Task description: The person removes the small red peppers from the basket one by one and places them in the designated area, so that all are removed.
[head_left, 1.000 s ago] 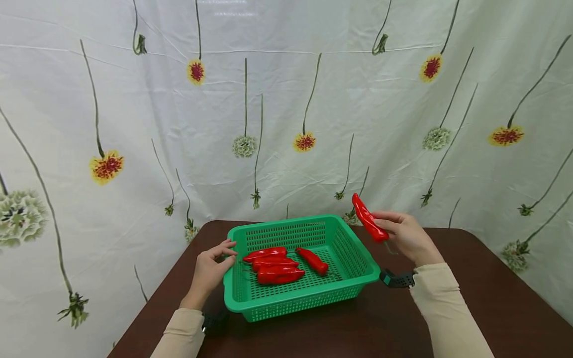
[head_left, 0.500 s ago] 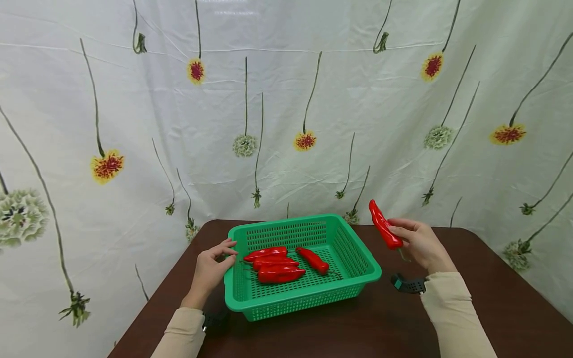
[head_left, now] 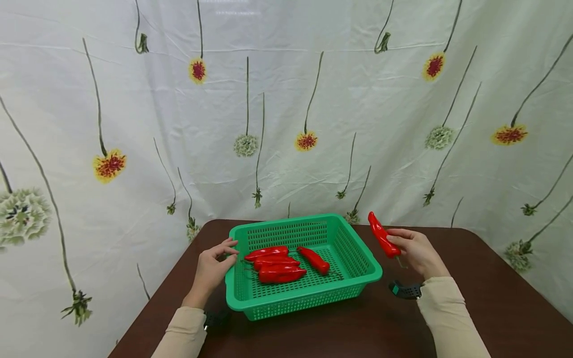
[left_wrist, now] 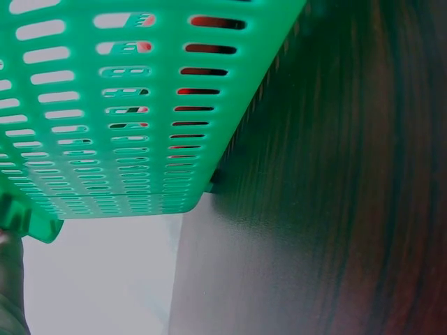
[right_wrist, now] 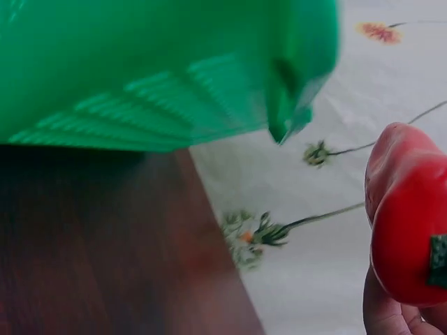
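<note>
My right hand [head_left: 416, 251] holds a glossy red pepper [head_left: 382, 236] by its stem half, above the table and right of the green basket [head_left: 309, 296]. The pepper is tilted, its narrow tip up and its green stem down. In the right wrist view its wide end [right_wrist: 412, 237] is close, with fingertips below. At the basket's left side my left hand [head_left: 212, 268] grips the rim, some fingertips reaching over it. Several red peppers [head_left: 279, 273] lie close together on the left of the basket floor, and one pepper [head_left: 315, 260] lies apart to their right.
The basket, with slotted walls, stands on a dark brown table [head_left: 340, 333]. Behind the table hangs a white curtain [head_left: 277, 109] printed with flowers. A black strap [head_left: 405, 290] circles the right wrist.
My right hand has moved the held pepper to the right, away from the basket, then slightly lower. The left hand, basket and lying peppers have stayed in place.
</note>
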Demonstrator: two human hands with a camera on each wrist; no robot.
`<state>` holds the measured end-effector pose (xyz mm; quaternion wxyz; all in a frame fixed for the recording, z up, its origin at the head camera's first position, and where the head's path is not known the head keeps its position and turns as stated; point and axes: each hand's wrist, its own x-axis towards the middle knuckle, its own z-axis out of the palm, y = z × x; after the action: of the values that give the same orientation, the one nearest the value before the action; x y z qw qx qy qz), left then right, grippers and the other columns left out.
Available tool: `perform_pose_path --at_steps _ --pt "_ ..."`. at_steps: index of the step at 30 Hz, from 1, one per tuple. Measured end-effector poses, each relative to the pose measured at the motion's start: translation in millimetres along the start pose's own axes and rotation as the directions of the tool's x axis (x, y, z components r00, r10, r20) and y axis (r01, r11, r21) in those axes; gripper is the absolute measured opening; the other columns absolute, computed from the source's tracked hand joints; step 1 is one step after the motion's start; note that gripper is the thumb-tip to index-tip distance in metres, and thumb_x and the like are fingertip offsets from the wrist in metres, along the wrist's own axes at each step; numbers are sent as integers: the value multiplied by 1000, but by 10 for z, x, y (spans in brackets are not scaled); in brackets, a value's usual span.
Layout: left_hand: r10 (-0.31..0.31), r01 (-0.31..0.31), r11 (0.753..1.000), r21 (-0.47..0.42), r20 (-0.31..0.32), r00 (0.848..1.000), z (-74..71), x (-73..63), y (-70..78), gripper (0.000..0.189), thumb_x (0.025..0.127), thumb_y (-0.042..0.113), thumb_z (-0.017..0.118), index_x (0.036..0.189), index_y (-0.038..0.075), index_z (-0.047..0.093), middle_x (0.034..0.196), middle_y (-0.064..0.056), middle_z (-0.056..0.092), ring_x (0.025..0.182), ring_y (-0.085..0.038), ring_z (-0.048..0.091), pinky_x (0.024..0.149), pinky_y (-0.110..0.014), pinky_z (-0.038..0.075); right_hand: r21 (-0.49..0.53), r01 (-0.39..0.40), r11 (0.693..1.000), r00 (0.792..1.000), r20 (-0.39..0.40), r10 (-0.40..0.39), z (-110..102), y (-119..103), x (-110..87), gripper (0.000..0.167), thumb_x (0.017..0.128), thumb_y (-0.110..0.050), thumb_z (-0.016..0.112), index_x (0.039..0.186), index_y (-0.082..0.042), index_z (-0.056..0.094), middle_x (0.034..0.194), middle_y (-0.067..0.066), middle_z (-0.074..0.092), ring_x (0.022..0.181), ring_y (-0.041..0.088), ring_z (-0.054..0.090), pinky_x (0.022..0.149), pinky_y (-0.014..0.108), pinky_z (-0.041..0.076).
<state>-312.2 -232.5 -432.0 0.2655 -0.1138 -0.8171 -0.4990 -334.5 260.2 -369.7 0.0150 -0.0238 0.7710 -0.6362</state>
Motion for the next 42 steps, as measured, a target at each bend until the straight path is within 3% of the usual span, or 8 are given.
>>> perform_pose_path --at_steps 2,5,12,17,26,30,36,42 --pt "-1 1 1000 5 -1 1000 -3 1 -4 13 87 -2 67 96 -3 77 128 -14 70 135 -30 55 97 -30 53 -12 -12 1000 1000 10 12 -2 51 12 59 101 -25 58 148 7 40 133 17 51 95 16 61 77 24 57" --pt "-8 8 1000 5 -6 1000 -7 -2 -5 13 87 -2 67 96 -3 77 127 -13 70 135 -29 55 94 -21 51 -16 -30 999 999 13 30 -5 120 31 59 102 -24 58 148 7 40 131 17 54 92 16 63 74 25 56" --pt "-7 7 1000 -4 -3 1000 -2 3 0 13 87 -2 67 95 -3 77 127 -14 70 134 -30 55 90 -14 48 -48 -45 998 999 -9 44 -6 299 75 56 102 -21 57 145 11 42 134 24 50 100 22 58 79 24 57" --pt "-5 5 1000 -1 -4 1000 -3 0 -7 13 87 -3 67 96 -3 77 127 -14 70 135 -29 55 90 -15 49 -68 -82 994 996 -50 79 15 426 112 53 102 -18 56 143 13 43 138 30 44 100 24 56 76 24 57" --pt "-1 1 1000 5 -5 1000 6 5 -14 13 87 -3 67 96 -3 77 127 -14 70 135 -29 55 89 -11 47 -121 -121 985 982 -162 101 51 601 179 48 98 -14 60 133 17 51 124 30 56 87 20 58 69 22 54" --pt "4 -4 1000 3 -7 1000 2 6 -20 13 87 -3 67 96 -2 77 127 -14 70 135 -30 55 89 -13 48 -177 -138 974 973 -209 99 69 658 189 46 96 -13 62 131 16 54 127 33 54 92 26 59 68 24 53" --pt "16 -16 1000 5 -5 1000 4 -4 -21 13 87 -3 67 95 -2 77 127 -14 70 134 -30 56 93 -30 55 -234 -141 962 966 -246 82 83 711 174 46 94 -13 64 129 16 54 130 36 51 100 36 59 71 28 54" --pt "15 -15 1000 -1 -9 1000 8 -2 -29 13 87 -4 67 95 -3 77 126 -15 70 134 -33 55 94 -27 54 -255 -140 957 966 -246 76 83 717 164 46 93 -15 65 125 16 55 124 35 54 96 34 61 68 28 53"
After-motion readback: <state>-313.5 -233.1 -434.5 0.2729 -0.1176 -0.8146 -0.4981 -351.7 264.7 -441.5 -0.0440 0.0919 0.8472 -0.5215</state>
